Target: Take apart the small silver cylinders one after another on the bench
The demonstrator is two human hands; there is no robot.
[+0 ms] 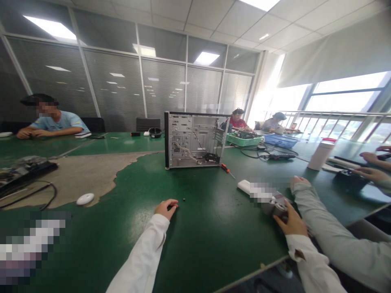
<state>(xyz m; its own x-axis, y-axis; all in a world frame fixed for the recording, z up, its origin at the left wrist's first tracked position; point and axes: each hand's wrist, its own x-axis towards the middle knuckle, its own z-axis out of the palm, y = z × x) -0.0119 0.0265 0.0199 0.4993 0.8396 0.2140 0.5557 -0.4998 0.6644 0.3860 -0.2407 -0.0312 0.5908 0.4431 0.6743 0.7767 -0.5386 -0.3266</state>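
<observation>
A silver metal computer case (pixel 195 140) stands on the green tabletop (pixel 210 211), an orange-handled screwdriver (pixel 226 169) beside its near right corner. Behind it, to the right, sit a green plastic basket (pixel 244 141) and, farther right, a blue plastic basket (pixel 281 142). Before the case lies the left hand (pixel 165 208); farther right, the right hand (pixel 293 221) holds a grey cylinder (pixel 279 210).

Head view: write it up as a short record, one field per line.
Left hand: curled, nearest a tiny dark piece, too small to identify, on the green table
Right hand: gripping a grey cylindrical object
Computer case: upright, side open, cables inside
Screwdriver: orange-handled, lying by the case's lower right corner
Bottle: white, upright, to the right
</observation>
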